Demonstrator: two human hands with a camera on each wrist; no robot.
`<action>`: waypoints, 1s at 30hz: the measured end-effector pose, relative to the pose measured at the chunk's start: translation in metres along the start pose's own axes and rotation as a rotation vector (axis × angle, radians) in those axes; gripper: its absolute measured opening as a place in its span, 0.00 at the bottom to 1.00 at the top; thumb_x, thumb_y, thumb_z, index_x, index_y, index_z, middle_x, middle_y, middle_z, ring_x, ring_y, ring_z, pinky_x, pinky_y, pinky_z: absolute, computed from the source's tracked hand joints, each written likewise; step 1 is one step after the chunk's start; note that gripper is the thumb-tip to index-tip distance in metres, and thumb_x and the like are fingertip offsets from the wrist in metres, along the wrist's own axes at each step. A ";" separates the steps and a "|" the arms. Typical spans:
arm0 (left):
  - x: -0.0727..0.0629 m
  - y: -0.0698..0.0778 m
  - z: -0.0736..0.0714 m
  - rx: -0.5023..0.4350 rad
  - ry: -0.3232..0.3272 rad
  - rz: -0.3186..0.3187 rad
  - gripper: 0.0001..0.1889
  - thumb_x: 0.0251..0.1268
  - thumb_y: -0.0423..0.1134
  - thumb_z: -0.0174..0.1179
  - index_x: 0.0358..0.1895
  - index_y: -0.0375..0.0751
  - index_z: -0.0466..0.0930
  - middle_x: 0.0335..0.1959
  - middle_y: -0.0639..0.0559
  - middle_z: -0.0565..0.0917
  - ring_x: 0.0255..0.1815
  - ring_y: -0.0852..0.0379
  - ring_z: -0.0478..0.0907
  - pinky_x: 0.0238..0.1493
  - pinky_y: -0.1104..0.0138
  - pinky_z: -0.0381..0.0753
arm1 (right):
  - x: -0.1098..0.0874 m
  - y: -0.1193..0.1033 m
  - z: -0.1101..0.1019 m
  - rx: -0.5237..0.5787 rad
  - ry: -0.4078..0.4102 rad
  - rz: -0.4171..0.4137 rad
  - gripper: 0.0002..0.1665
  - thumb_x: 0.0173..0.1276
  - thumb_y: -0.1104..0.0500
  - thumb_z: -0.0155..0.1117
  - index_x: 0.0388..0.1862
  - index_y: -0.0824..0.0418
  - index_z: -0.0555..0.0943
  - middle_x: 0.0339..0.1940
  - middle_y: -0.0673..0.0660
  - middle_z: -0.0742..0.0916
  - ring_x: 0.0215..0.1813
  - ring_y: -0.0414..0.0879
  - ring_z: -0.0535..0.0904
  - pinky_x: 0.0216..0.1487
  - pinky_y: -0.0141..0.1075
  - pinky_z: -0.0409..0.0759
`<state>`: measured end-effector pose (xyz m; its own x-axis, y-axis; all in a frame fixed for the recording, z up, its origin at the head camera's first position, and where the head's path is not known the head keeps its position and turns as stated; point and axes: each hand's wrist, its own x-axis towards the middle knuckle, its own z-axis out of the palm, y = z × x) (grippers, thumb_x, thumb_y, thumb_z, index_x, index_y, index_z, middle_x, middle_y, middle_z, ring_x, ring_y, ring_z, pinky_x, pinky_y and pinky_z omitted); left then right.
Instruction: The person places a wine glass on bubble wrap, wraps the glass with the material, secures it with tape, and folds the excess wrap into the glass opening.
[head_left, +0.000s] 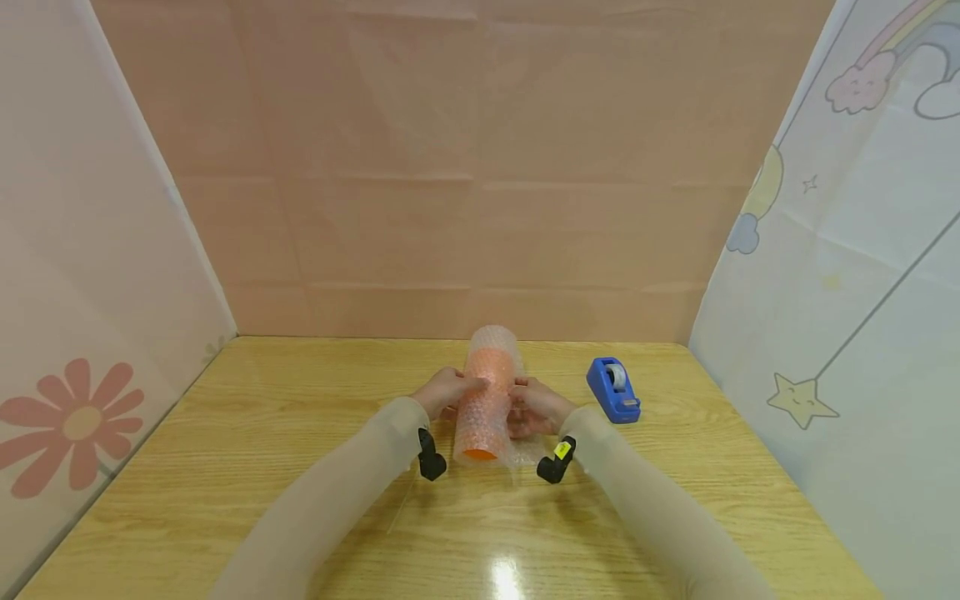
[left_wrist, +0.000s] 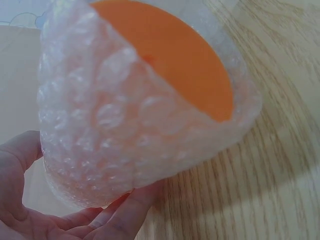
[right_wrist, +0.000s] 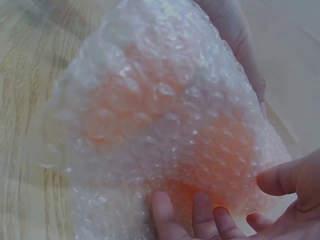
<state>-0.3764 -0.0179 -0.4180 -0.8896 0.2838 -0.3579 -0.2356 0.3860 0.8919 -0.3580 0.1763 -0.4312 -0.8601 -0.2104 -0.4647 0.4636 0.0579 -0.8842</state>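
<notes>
An orange cylinder [left_wrist: 170, 55] rolled in clear bubble wrap [right_wrist: 165, 120] lies lengthwise on the table in the head view. Its orange end shows at the near side, partly covered by the wrap. My left hand [head_left: 447, 392] grips the roll from the left, thumb over the top and fingers reaching beneath, as the left wrist view shows. On the other side, my right hand [head_left: 542, 407] touches the roll with thumb and fingers spread apart. Its fingertips [right_wrist: 202, 205] lie against the wrap, near a loose flap at the lower right of the roll.
A blue tape dispenser [head_left: 615, 392] with a roll of tape stands to the right of my right hand. The wooden table [head_left: 262, 442] meets a tan backdrop [head_left: 472, 167] behind, with patterned panels on both sides.
</notes>
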 end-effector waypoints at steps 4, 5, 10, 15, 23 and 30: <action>0.000 0.000 0.000 0.004 0.006 -0.003 0.28 0.63 0.55 0.62 0.55 0.36 0.69 0.49 0.43 0.78 0.44 0.48 0.79 0.41 0.59 0.80 | 0.001 0.000 0.000 0.002 0.007 0.010 0.31 0.78 0.59 0.43 0.75 0.56 0.46 0.58 0.64 0.67 0.49 0.55 0.70 0.41 0.46 0.79; 0.000 0.000 0.000 0.003 0.005 -0.003 0.28 0.63 0.55 0.62 0.55 0.36 0.69 0.49 0.43 0.77 0.45 0.48 0.79 0.42 0.59 0.80 | 0.001 -0.001 0.000 0.000 0.007 0.014 0.31 0.78 0.59 0.42 0.75 0.56 0.46 0.59 0.63 0.67 0.49 0.55 0.70 0.41 0.46 0.80; 0.000 0.000 0.000 0.002 0.005 -0.003 0.28 0.63 0.54 0.62 0.55 0.36 0.69 0.49 0.43 0.78 0.44 0.48 0.79 0.43 0.57 0.80 | 0.000 -0.002 0.000 -0.012 0.023 0.026 0.31 0.78 0.59 0.43 0.75 0.55 0.47 0.57 0.63 0.68 0.47 0.54 0.71 0.40 0.45 0.81; 0.001 0.000 0.000 -0.002 0.006 -0.007 0.27 0.63 0.54 0.62 0.54 0.36 0.70 0.48 0.44 0.78 0.43 0.48 0.79 0.40 0.59 0.80 | 0.000 -0.002 0.000 0.000 0.012 0.034 0.29 0.76 0.56 0.44 0.72 0.57 0.52 0.49 0.60 0.70 0.43 0.51 0.72 0.40 0.44 0.80; 0.002 -0.001 -0.001 0.019 0.012 -0.004 0.25 0.63 0.55 0.62 0.51 0.37 0.72 0.46 0.45 0.79 0.42 0.49 0.79 0.37 0.60 0.80 | -0.001 -0.002 -0.002 -0.009 -0.034 0.046 0.28 0.71 0.42 0.52 0.57 0.62 0.64 0.48 0.60 0.72 0.44 0.50 0.74 0.43 0.43 0.81; 0.002 -0.001 -0.002 0.037 0.005 0.008 0.26 0.63 0.54 0.61 0.53 0.35 0.73 0.46 0.44 0.80 0.43 0.49 0.80 0.41 0.58 0.81 | -0.002 -0.005 0.000 -0.065 -0.058 -0.001 0.23 0.74 0.48 0.49 0.61 0.57 0.62 0.54 0.61 0.72 0.47 0.51 0.74 0.44 0.44 0.81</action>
<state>-0.3786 -0.0193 -0.4186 -0.8936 0.2825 -0.3487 -0.2135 0.4159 0.8840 -0.3589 0.1767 -0.4257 -0.8461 -0.2664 -0.4618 0.4460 0.1206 -0.8868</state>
